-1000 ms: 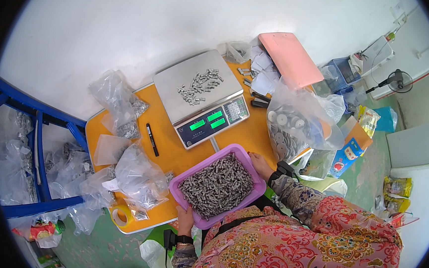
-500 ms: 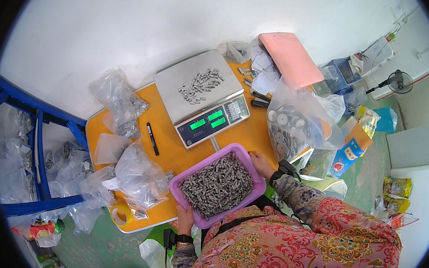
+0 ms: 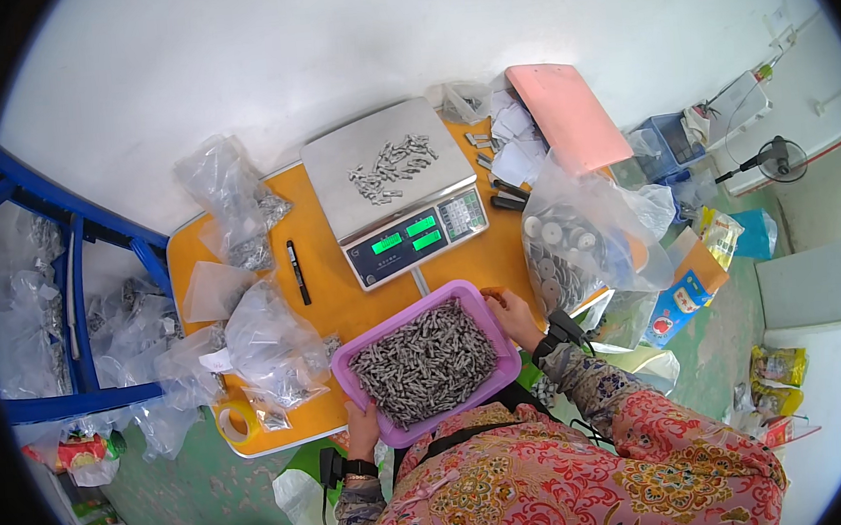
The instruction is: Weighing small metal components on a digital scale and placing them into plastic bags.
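Note:
A pink-purple plastic basin (image 3: 508, 367) full of small grey metal fittings (image 3: 422, 360) stands at the table's near edge, close to my body. My left hand (image 3: 362, 430) grips its lower left rim, fingers partly hidden by the wall. Beside the upper right rim is my right hand (image 3: 514, 317), its fingers loosely bent and apart, with nothing seen in them. Beyond the basin, a digital scale (image 3: 417, 233) with lit green displays carries a loose scatter of similar metal fittings (image 3: 395, 170) on its steel plate.
Clear bags of metal parts (image 3: 270, 336), a black marker (image 3: 298, 271) and yellow tape (image 3: 238, 422) lie on the left of the orange table (image 3: 331, 313). To the right are a bag of round discs (image 3: 561, 253) and a pink clipboard (image 3: 569, 115). A blue rack (image 3: 78, 316) stands left.
My right hand has come off the basin's right rim and lifted slightly, its fingers now bent. My left hand and the basin are nearly where they were.

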Motion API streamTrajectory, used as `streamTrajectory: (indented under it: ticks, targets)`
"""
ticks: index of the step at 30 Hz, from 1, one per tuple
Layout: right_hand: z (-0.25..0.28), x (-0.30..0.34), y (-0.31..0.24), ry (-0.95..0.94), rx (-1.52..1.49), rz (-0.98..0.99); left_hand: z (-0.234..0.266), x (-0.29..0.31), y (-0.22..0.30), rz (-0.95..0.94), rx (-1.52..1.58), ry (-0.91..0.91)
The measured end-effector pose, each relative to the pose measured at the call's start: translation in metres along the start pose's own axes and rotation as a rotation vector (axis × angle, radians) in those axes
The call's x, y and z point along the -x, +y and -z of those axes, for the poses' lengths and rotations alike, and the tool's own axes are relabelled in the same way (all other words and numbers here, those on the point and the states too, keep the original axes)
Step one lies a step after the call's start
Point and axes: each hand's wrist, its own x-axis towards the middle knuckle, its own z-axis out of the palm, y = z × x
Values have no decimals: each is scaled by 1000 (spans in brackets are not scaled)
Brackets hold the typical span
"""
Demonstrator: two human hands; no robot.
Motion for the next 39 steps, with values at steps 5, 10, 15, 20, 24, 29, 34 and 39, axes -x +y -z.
streamTrajectory:
  ticks: [5, 10, 15, 20, 24, 29, 34, 39]
  targets:
    - [-1, -1, 5, -7, -28, -29, -1, -1, -1, -25, -10, 2]
    - [-1, -2, 0, 15, -6, -30, -2, -2, -7, -116, -49, 22]
    - [0, -5, 5, 32, -40, -6, -5, 0, -8, -100, 2, 78]
    - [2, -5, 6, 7, -74, 12, -2, 7, 4, -27, -19, 80]
    - [6, -15, 23, 5, -35, -1, 1, 12, 24, -36, -35, 75]
    - [6, -49, 18, 94, -129, 82, 0, 4, -4, -102, 25, 119]
    - [21, -77, -12, 64, -86, 46, 1, -1, -7, -34, 181, 43]
    - [21, -101, -15, 147, -162, 141, 0, 3, 4, 20, 177, 8]
